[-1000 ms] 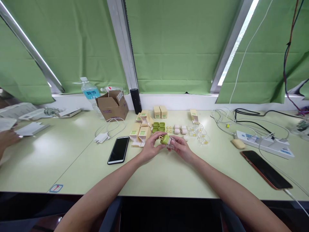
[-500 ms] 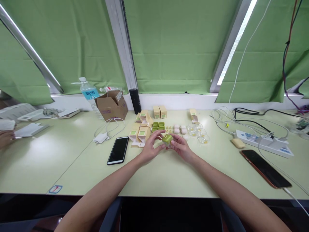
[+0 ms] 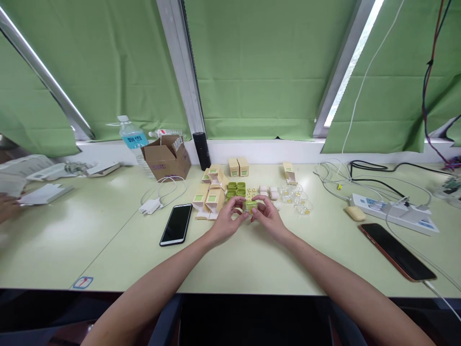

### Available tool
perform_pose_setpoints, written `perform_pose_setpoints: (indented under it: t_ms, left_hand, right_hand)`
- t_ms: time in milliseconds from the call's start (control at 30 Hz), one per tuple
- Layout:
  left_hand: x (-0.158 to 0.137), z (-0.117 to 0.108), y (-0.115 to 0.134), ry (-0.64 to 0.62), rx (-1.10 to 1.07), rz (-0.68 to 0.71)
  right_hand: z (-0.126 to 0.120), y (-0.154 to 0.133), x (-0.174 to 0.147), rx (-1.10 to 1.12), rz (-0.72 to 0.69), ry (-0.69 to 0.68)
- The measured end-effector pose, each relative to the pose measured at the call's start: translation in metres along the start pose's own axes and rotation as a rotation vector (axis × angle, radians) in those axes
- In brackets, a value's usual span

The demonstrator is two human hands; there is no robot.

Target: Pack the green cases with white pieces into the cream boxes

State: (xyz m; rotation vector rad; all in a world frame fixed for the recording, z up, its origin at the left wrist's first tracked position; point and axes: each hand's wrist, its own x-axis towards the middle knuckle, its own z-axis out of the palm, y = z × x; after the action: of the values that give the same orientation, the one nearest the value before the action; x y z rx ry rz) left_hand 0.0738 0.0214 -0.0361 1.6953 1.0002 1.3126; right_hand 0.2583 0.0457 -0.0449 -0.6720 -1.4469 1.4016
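Note:
Between my two hands is a small green box with a clear plastic cover [image 3: 249, 206], held just above the table. My left hand [image 3: 226, 218] closes its thumb and fingers on the left side, and my right hand [image 3: 271, 218] does the same on the right. Just behind lie several open green cups [image 3: 232, 186], tiny yellow pieces [image 3: 253, 191] and pale pink blocks [image 3: 273, 193]. Clear plastic covers [image 3: 303, 207] are grouped to the right. Left of my hands stand several open cardboard boxes [image 3: 215, 198] with green labels.
Left sit a phone [image 3: 176, 224], a white charger [image 3: 150, 206], a brown carton [image 3: 169, 166] and a water bottle [image 3: 133, 137]. A power strip [image 3: 396, 214], cables and another phone [image 3: 396, 251] occupy the right. Another person's hand [image 3: 7, 207] is at the far left.
The green box has turned in my hands, its clear cover now facing me, and my right fingers have shifted over it. The other person's hand at the far left has moved.

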Motion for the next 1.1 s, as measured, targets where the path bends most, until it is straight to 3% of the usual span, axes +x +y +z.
perform_pose_setpoints:
  t_ms: [567, 867, 1100]
  left_hand:
    - [0.004, -0.006, -0.001, -0.014, -0.025, 0.001]
    - [-0.003, -0.005, 0.006, -0.100, 0.291, -0.038]
    - [-0.003, -0.004, 0.003, -0.191, 0.352, -0.084]
  right_hand:
    - [-0.006, 0.000, 0.002, -0.046, -0.023, -0.011]
    - [-0.010, 0.006, 0.002, -0.407, 0.070, 0.007]
    - [-0.011, 0.006, 0.000, -0.643, 0.090, -0.051]
